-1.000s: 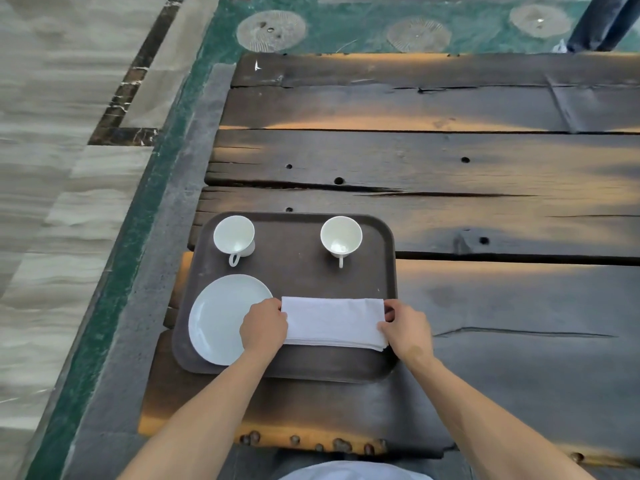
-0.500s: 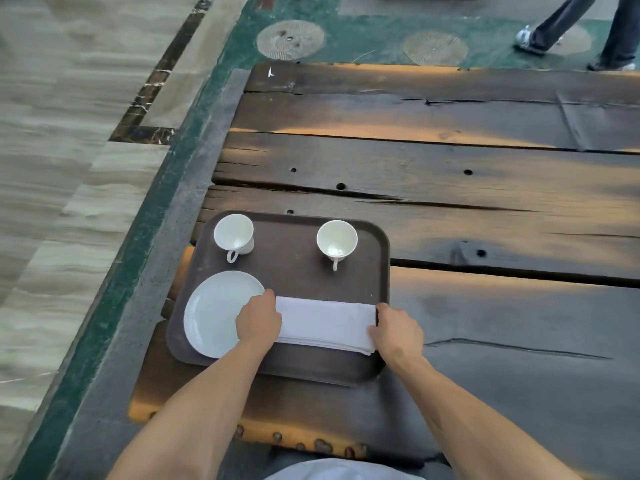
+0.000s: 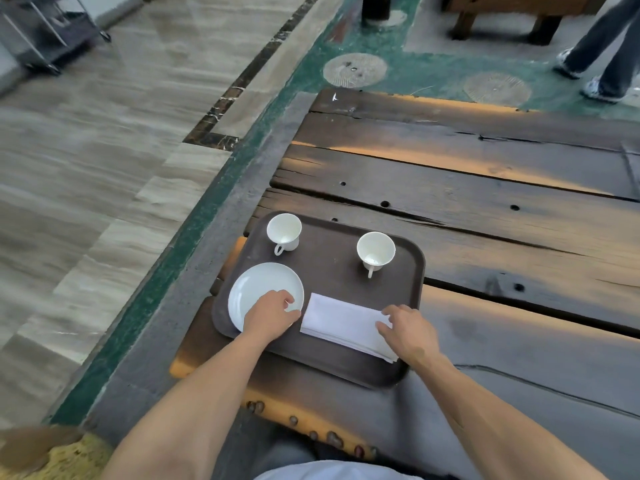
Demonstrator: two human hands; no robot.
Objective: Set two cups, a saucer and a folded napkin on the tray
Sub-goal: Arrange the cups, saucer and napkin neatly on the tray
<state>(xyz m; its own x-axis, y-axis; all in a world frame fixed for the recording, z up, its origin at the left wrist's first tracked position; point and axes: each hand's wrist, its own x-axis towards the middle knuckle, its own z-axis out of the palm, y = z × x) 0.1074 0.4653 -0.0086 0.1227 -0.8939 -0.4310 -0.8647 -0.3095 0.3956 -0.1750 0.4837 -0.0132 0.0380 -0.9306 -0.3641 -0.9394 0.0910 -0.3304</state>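
Note:
A dark brown tray (image 3: 329,271) lies at the near left corner of the plank table. Two white cups stand at its far side, one on the left (image 3: 284,232) and one on the right (image 3: 375,251). A white saucer (image 3: 258,289) lies at the near left, and a folded white napkin (image 3: 341,323) lies flat to its right. My left hand (image 3: 272,315) hovers over the saucer's near right rim with loosely curled fingers, just off the napkin's left end. My right hand (image 3: 407,329) rests spread fingers on the napkin's right end.
The dark wooden table (image 3: 485,237) stretches to the right and away from me. Its left edge drops to a marble floor beside the tray. A person's legs (image 3: 606,46) stand beyond the far edge, a metal cart (image 3: 52,29) at top left.
Both hands held the napkin's ends before. My left hand has come off it and sits over the saucer; my right hand has opened on the napkin. The camera tilted up and left.

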